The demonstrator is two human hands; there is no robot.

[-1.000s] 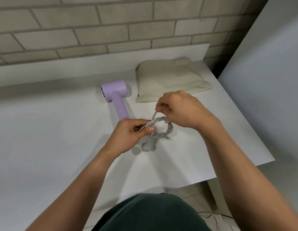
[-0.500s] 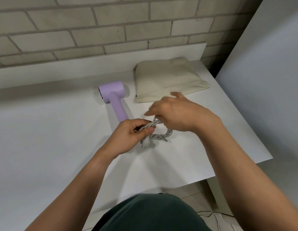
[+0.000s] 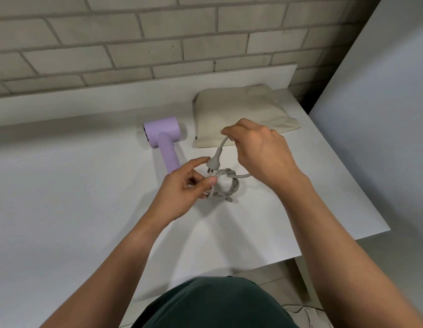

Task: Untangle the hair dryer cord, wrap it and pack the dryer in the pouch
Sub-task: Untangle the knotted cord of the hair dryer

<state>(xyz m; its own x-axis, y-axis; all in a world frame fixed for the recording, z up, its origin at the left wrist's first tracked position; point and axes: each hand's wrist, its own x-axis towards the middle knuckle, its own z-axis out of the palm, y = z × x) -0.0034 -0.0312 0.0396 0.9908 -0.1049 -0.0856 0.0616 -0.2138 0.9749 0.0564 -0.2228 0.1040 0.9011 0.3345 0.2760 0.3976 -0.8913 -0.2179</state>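
Near counter centre: the grey cord [image 3: 229, 185] is gathered in a loose, twisted coil resting on the white counter [image 3: 63, 209], between the 2 hands.
Left side: the left hand [image 3: 182, 190] pinches the coil's left strands between thumb and curled fingers; its index finger is extended toward the plug [image 3: 214, 162].
Right side: the right hand [image 3: 260, 150] pinches the cord just behind the plug, with that end lifted above the coil.
Plug attitude: grey moulded body, tilted, prongs pointing down at the coil's top strands; whether they touch cannot be told.
Appliance: the lilac hair dryer [image 3: 162, 136] lies flat behind and left of the coil. Finish is smooth and matte. Its short cylindrical barrel lies crosswise and its round handle points toward the person, with the lower end hidden behind the left hand.
Container: the beige fabric pouch [image 3: 241, 110] lies flat just right of the hair dryer, apart from it. It is soft and lightly creased, and the right hand overlaps its near edge.
Markings: a small dark tag [image 3: 195, 138] sits on the pouch's left edge, too small to read.
Edges: the counter's right edge runs diagonally past the pouch's right corner. A raised white ledge [image 3: 111, 102] lines the back, under the pale brick wall [image 3: 134, 43].
Open room: a broad stretch of counter lies left of the hair dryer and the left forearm.
Surroundings: a white panel [image 3: 383, 114] stands at right; a dark green garment [image 3: 213, 304] shows at bottom.
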